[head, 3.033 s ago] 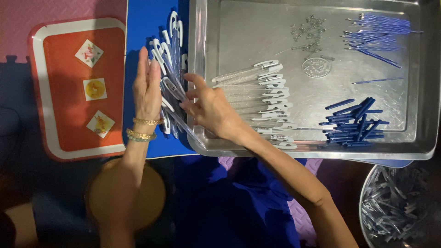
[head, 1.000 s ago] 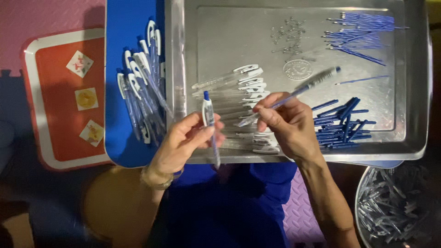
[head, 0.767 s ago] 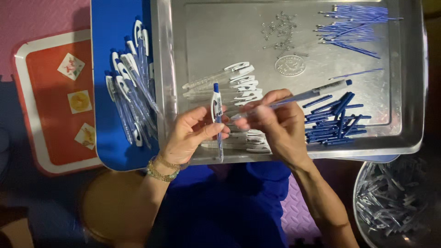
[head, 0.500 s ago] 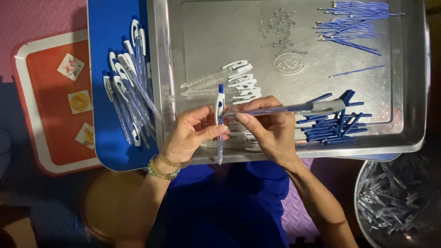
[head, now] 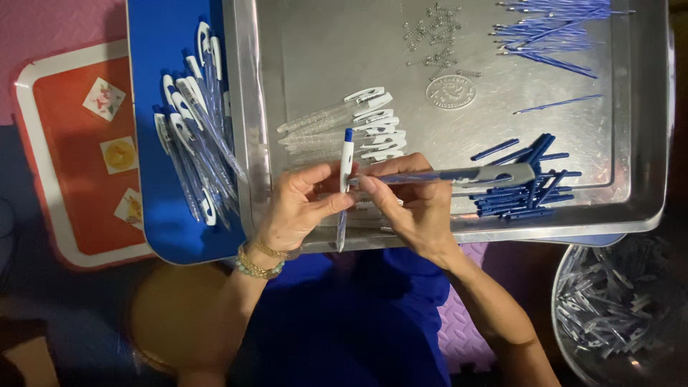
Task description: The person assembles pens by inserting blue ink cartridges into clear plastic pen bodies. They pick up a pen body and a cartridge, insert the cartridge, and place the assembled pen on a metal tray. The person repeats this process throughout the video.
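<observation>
My left hand (head: 301,204) pinches a pen (head: 345,183) with a white top and blue button, held upright over the near rim of the steel tray (head: 251,143). My right hand (head: 412,204) holds a second pen (head: 459,175) lying crosswise, its clip end pointing right, its tip touching the first pen. Behind the hands lies a row of clear pen barrels with white clips (head: 351,125). Blue pen parts (head: 519,179) are heaped just right of my right hand. Thin blue refills (head: 548,29) and small springs (head: 433,29) lie at the tray's far side.
A blue tray (head: 161,43) at left carries several assembled pens (head: 197,143). Further left sits a red tray (head: 64,179) with three small cards. A round metal bowl (head: 566,287) of clear parts stands at lower right. A round wooden stool (head: 172,315) shows below.
Three seconds ago both hands were at the blue tray's pens. Since then each hand has taken a pen, and the right one has been brought in until its tip meets the upright pen.
</observation>
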